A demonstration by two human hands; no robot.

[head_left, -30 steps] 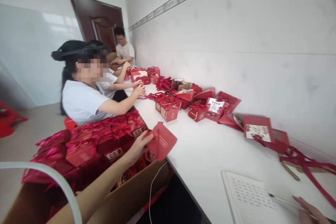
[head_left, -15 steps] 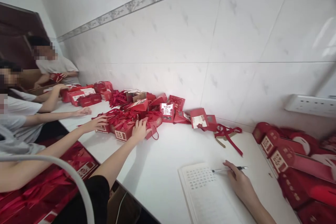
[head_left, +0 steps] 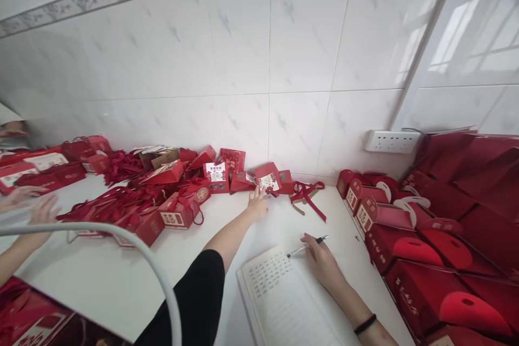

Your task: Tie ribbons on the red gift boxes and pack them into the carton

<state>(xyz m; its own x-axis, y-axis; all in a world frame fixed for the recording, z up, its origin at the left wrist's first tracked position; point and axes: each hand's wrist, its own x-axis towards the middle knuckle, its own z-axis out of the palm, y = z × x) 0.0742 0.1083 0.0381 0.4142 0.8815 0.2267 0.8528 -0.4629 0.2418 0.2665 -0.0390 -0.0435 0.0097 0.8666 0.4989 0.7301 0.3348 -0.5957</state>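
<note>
My left hand [head_left: 258,204] reaches forward with fingers stretched out. Its fingertips are at the lower edge of a red gift box with a white label [head_left: 267,177] near the wall; I cannot tell if they touch it. In my right hand [head_left: 322,260] is a slim pen [head_left: 299,251], held between the fingers, its tip over the page. Below lies an open notebook [head_left: 290,303] with rows of handwriting in its upper part. Red ribbon [head_left: 310,203] lies loosely just right of the labelled box.
Red gift boxes with ribbon handles [head_left: 176,211] are heaped at left. More red boxes [head_left: 430,281] fill the right side. A white power strip [head_left: 391,141] is on the tiled wall. A pale curved tube [head_left: 162,275] crosses the lower left. Another person's hand [head_left: 44,213] is at far left.
My left hand has left the heaped gift boxes and moved right to the labelled box by the wall. My right hand still holds the pen. The view has turned right.
</note>
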